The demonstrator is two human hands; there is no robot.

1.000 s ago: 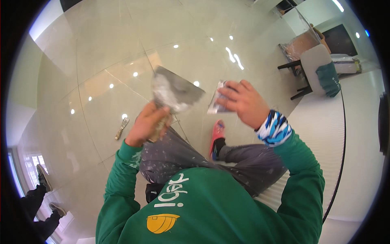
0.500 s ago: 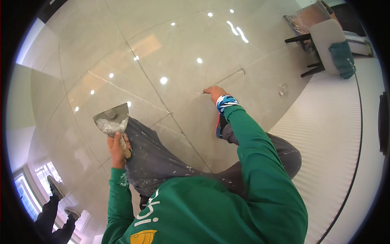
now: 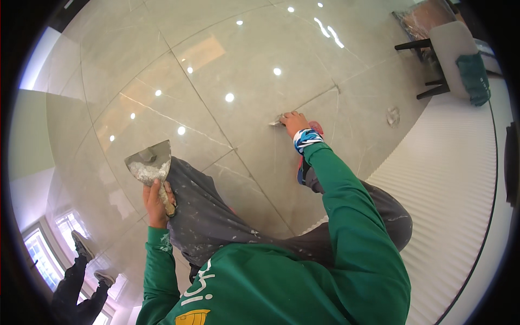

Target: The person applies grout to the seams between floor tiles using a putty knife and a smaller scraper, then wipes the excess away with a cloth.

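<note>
My left hand (image 3: 158,201) is closed on the handle of a wide putty knife (image 3: 152,157), held beside my left thigh, with crumbly white paste on its metal blade. My right hand (image 3: 294,122) reaches out to the tiled floor (image 3: 238,86), fingers bent over a thin metal scraper (image 3: 275,123) beside a dark joint between tiles. Its edge lies at or very near the floor; exact contact is hard to tell. My pink-shod foot (image 3: 317,129) shows just behind that hand.
At upper right are a grey chair (image 3: 449,57) with a green cloth and a plastic-wrapped item (image 3: 422,21). A crumpled clear scrap (image 3: 393,116) lies nearby. A white ribbed panel (image 3: 433,206) runs along my right. Another person's legs (image 3: 76,281) show at lower left.
Since a second ago both hands have parted: my left lowered the wide knife leftward, my right stretched forward to the floor with the scraper. Over the last half second they moved only slightly.
</note>
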